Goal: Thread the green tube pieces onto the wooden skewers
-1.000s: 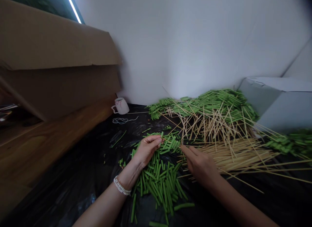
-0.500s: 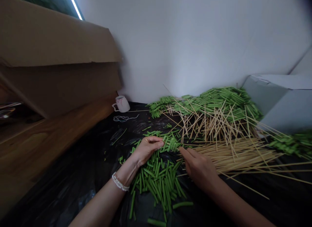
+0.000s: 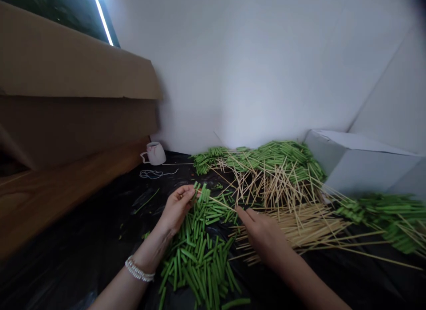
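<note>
Just below the centre of the frame, a thin skewer (image 3: pixel 222 204) slants down to the right, with short green pieces (image 3: pixel 204 193) side by side near its left end. The right hand (image 3: pixel 261 232) grasps its bare length; the left hand (image 3: pixel 179 207) pinches at the green pieces. The skewer is probably light, stiff and easily snapped, best held close to the pieces, which look firm but may split if squeezed hard. No writing is readable on the mug (image 3: pixel 156 153), cardboard box (image 3: pixel 76 65) or white box (image 3: pixel 372 172).
</note>
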A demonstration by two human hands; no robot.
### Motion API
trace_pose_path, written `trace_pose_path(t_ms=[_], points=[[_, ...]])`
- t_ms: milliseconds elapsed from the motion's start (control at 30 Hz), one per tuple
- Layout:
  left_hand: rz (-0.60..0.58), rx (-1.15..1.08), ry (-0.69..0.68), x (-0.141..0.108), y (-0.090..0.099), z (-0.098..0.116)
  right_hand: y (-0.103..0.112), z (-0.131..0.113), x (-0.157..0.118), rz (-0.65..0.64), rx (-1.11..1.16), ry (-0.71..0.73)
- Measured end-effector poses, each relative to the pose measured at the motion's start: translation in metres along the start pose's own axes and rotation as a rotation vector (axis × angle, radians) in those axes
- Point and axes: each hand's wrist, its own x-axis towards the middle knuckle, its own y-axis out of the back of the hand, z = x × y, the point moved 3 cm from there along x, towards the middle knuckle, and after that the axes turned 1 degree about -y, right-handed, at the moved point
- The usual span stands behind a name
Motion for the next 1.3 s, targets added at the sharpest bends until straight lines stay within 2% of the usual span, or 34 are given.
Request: trace_pose_path(t_ms=[100, 200, 333, 433, 500, 567, 733, 900, 1000, 1133, 1300], points=[[0.103, -0.073, -0.039, 0.006, 0.009, 0.005, 0.014, 0.013, 0.001, -0.013, -0.058, -0.012], [0.153, -0.129, -0.069, 0.008, 0.011, 0.009, 0.024, 0.028, -0.004, -0.028, -0.093, -0.027], [0.133, -0.152, -0.072, 0.003, 0.005, 0.012, 0.026, 0.048, -0.014, -0.064, -0.091, -0.039], [0.112, -0.111, -0.062, -0.002, 0.000, 0.011, 0.024, 0.071, -0.013, -0.030, -0.045, -0.117], [0.113, -0.065, -0.065, -0.004, -0.002, 0.011, 0.021, 0.090, -0.003, -0.031, -0.004, -0.217], [0.111, -0.024, -0.068, -0.005, -0.001, 0.010, 0.015, 0.111, 0.014, -0.176, -0.054, -0.335], [0.113, 0.019, -0.053, -0.001, 0.003, 0.004, -0.005, 0.143, 0.069, -0.291, -0.165, -0.427], [0.100, 0.041, -0.044, -0.001, 0.003, -0.002, -0.041, 0.148, 0.114, -0.445, -0.242, -0.486], [0.079, 0.056, -0.040, -0.002, 0.001, -0.004, -0.051, 0.142, 0.131, -0.522, -0.261, -0.451], [0.061, 0.081, -0.031, -0.003, -0.002, -0.003, -0.037, 0.137, 0.137, -0.544, -0.293, -0.364], [0.023, 0.132, -0.034, -0.003, -0.006, -0.004, -0.003, 0.133, 0.116, -0.543, -0.316, -0.259]])
